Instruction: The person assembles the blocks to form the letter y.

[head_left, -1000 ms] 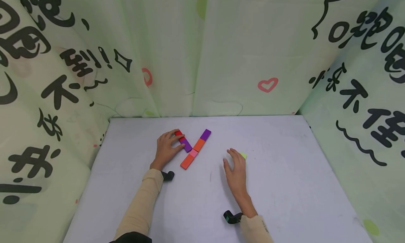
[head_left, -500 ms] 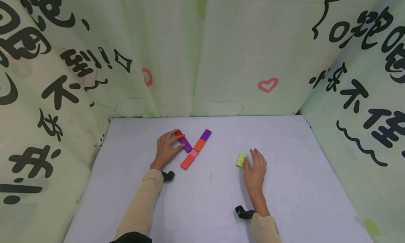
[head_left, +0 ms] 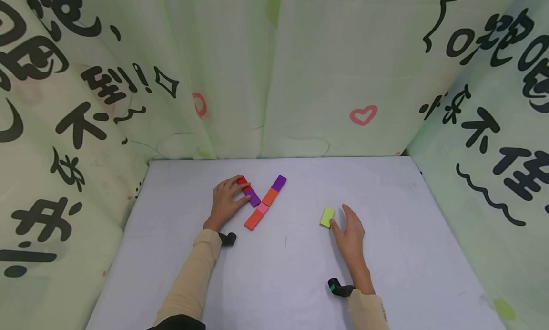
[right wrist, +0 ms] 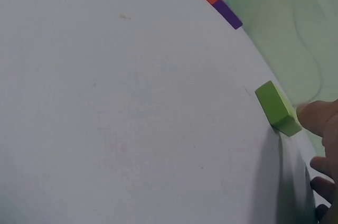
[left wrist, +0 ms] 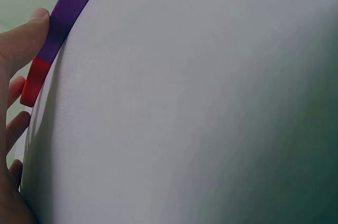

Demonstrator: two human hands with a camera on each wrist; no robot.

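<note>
Overhead: grey table (head_left: 407,234), printed green curtains (head_left: 300,72); hands flat, left fingertips on purple block (head_left: 253,197), right beside green block (head_left: 327,217).

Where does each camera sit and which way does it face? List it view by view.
Head: above, looking forward and down at the table; both forearms and hands show.
Left wrist: low by the left hand, facing the purple block and red block.
Right wrist: low by the right hand, facing the green block.
Shared: head and right wrist both show the green block.
</note>
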